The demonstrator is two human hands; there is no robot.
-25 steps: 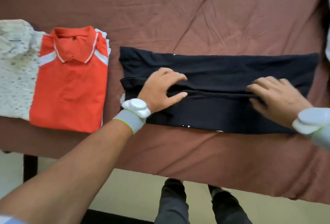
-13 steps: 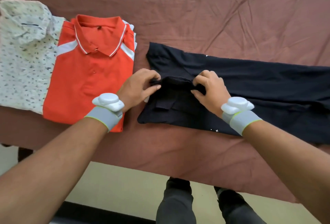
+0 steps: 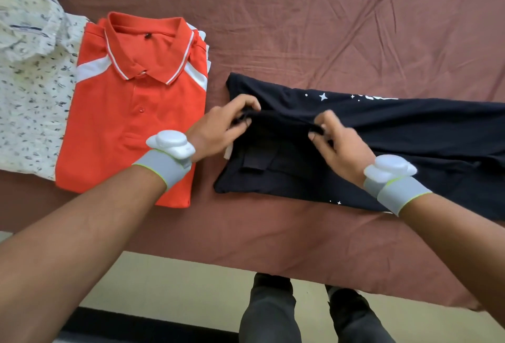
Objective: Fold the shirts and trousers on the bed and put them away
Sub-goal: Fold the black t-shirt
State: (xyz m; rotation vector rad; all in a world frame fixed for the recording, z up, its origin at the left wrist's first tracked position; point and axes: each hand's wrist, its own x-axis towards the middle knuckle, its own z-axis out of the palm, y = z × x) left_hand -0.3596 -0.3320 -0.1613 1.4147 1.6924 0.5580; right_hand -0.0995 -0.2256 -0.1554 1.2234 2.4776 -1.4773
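Both hands pinch the black shirt (image 3: 396, 135) near the bed's (image 3: 300, 14) front edge — the left hand (image 3: 218, 129) at its left end, the right hand (image 3: 338, 143) just beside it. The folded orange polo (image 3: 131, 124) and patterned shirt (image 3: 30, 83) lie at the bed's left — touching.

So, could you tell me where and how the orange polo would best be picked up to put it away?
Judging by its pose, slide flat hands under the orange polo's two long side edges, from left and right. It lies folded into a neat rectangle, collar at the far end, partly overlapping the white shirt; lifting by one edge would likely undo the fold.
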